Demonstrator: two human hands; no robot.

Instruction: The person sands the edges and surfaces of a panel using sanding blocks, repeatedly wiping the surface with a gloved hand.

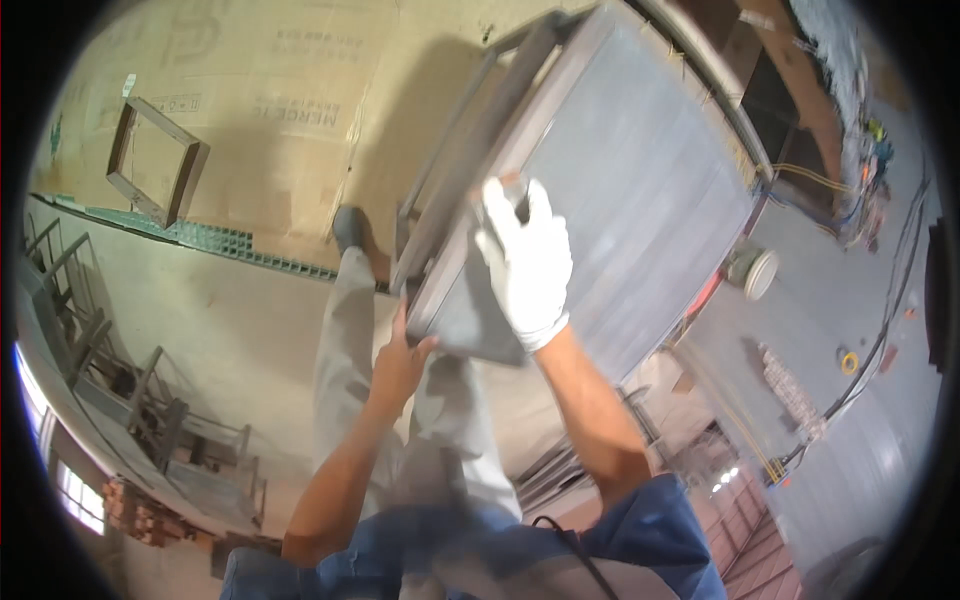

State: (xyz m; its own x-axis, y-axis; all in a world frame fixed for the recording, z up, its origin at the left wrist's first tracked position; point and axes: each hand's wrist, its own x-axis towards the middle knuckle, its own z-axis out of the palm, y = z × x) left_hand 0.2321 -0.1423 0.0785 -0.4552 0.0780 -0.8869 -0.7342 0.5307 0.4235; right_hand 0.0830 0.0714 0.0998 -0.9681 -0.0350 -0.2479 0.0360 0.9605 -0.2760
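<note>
A long grey wooden frame [540, 105] with rails and legs slants across the middle, beside a broad grey panel [650, 170]. I cannot tell whether the two are joined. My bare left hand [402, 362] is closed around the frame's near lower corner, fingertips partly hidden. My right hand [530, 265], in a white glove, is closed on a small dark block [516, 192] with a reddish-brown edge. It presses the block against the frame's rail where it meets the panel. The gloved hand is slightly blurred, and its palm side is hidden.
Flat cardboard [290, 120] covers the floor ahead, with a small rectangular wooden frame [190, 175] standing on it. A green perforated strip [215, 236] edges the cardboard. Grey wooden frames [170, 425] stand at left. A round white-ended container [760, 274] and a black cable [870, 375] lie right.
</note>
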